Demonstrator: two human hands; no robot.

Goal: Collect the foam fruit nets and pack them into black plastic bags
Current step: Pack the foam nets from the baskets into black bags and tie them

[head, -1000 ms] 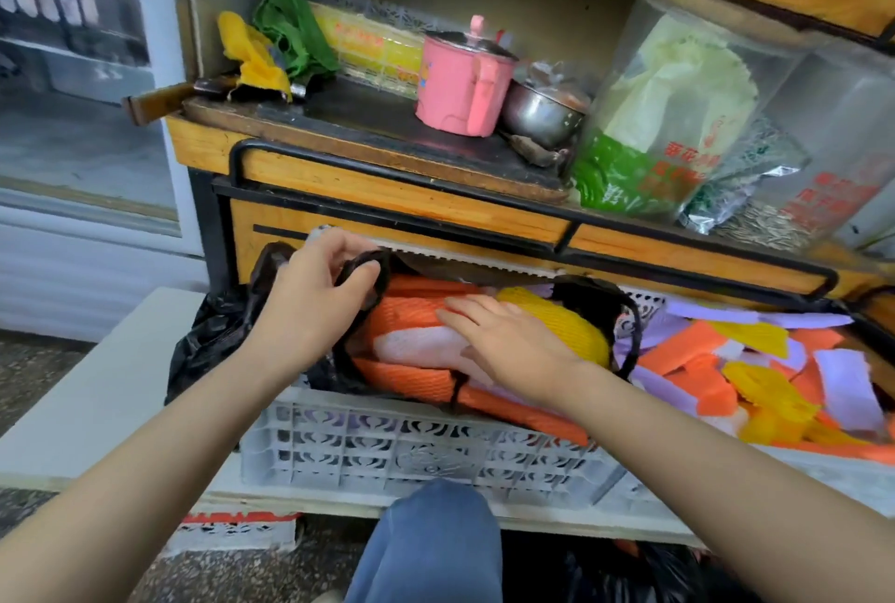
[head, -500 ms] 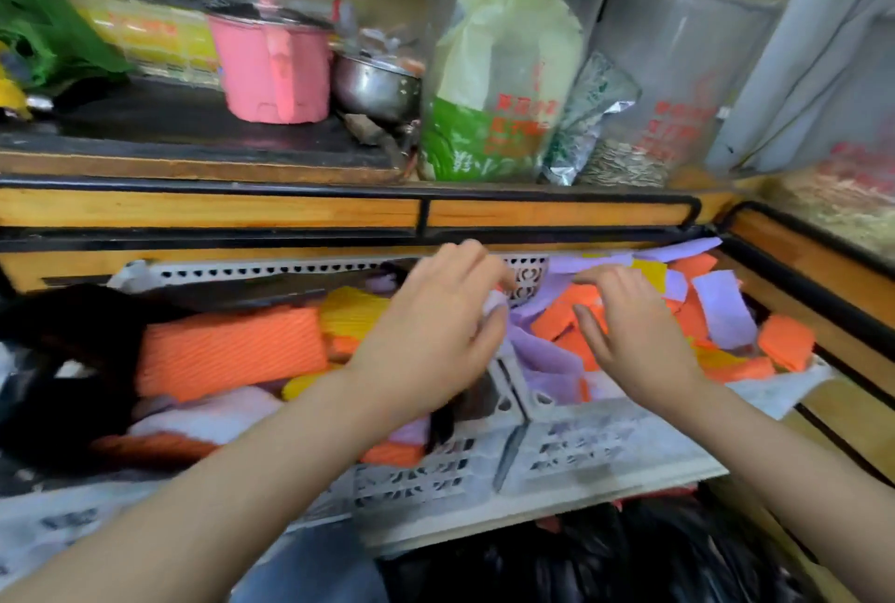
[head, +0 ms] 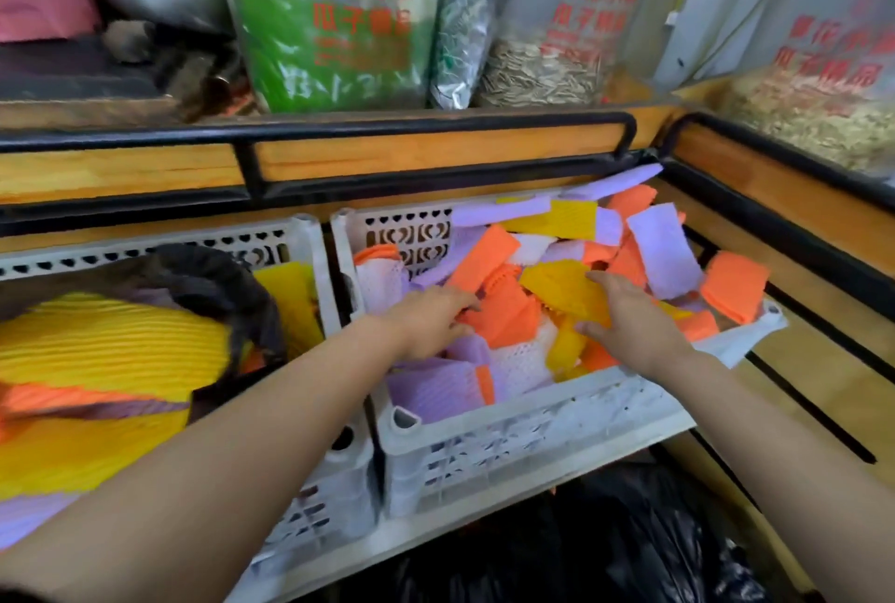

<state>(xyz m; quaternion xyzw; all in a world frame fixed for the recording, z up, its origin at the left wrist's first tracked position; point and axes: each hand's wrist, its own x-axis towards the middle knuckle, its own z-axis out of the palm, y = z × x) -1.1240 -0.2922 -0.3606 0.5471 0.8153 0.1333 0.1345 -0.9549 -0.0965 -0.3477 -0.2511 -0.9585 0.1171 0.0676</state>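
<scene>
Left hand (head: 428, 319), right hand (head: 629, 326) deeper, palm-down

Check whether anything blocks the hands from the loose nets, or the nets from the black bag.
Hands: nothing; left hand and right hand touch the nets. Toward the black bag, the two crate walls stand between, and the bag is heaped with yellow nets.

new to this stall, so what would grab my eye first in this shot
The heap of orange, yellow, purple and white foam nets filling the right crate, with the left hand and right hand both in it. Next, the black bag in the left crate, stuffed with yellow and orange nets.
</scene>
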